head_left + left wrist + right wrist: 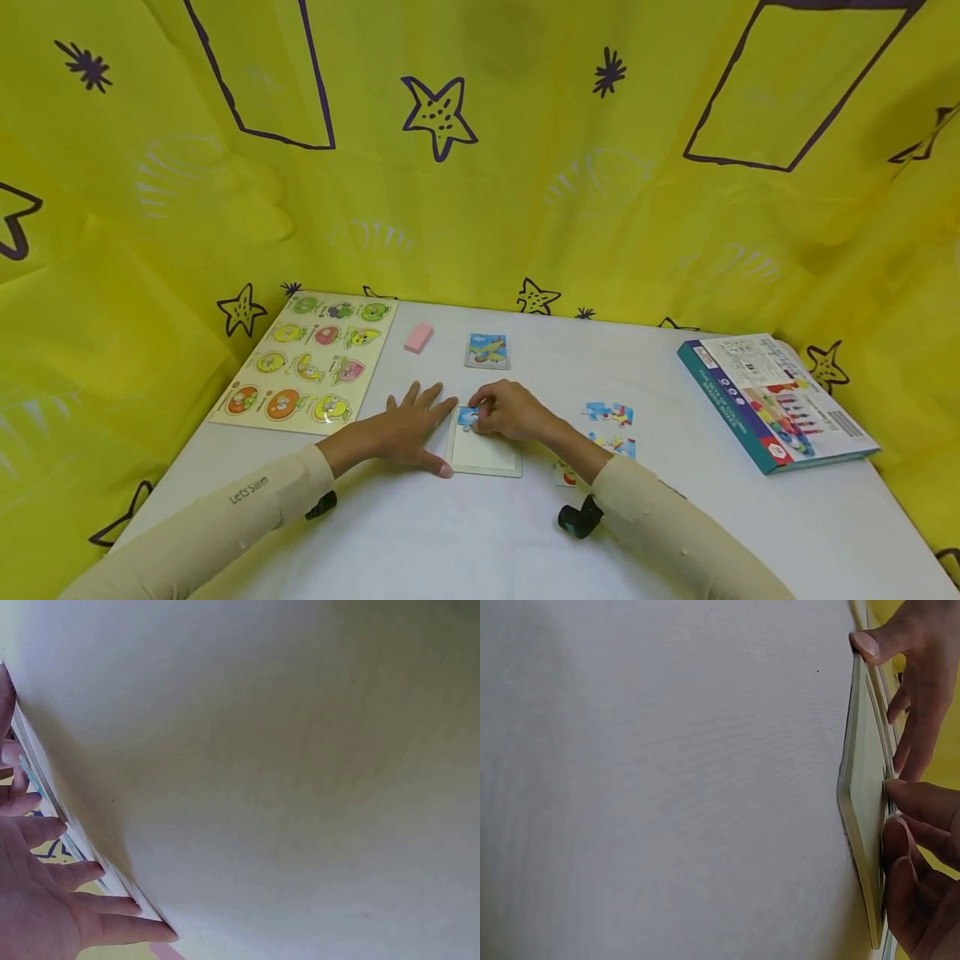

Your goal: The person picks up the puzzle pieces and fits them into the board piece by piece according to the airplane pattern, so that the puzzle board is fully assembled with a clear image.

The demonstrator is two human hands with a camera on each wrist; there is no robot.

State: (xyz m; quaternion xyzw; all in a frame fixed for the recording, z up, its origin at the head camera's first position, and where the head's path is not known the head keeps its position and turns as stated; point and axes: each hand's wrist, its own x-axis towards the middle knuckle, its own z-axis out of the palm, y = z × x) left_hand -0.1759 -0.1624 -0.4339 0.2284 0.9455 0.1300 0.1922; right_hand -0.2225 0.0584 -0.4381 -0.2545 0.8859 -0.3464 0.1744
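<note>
A small pale puzzle tray [495,452] lies flat on the white table. In its upper left corner is a blue jigsaw puzzle piece [466,417], which my right hand [516,412] pinches between thumb and fingers. My left hand [408,431] rests spread along the tray's left side, index finger and thumb tips at its edge. In the right wrist view, the left thumb [866,643] touches the tray's rim and the curled right hand [930,855] is low over the board. The left wrist view shows mostly table, with outstretched fingers [112,904] at left.
Loose puzzle pieces [611,412] lie right of the tray, some partly behind the right forearm. Beyond it are an airplane puzzle [487,350] and a pink eraser-like block [418,337]. A fruit board [307,362] lies left, a flat box [776,400] right. A yellow curtain [480,208] hangs behind.
</note>
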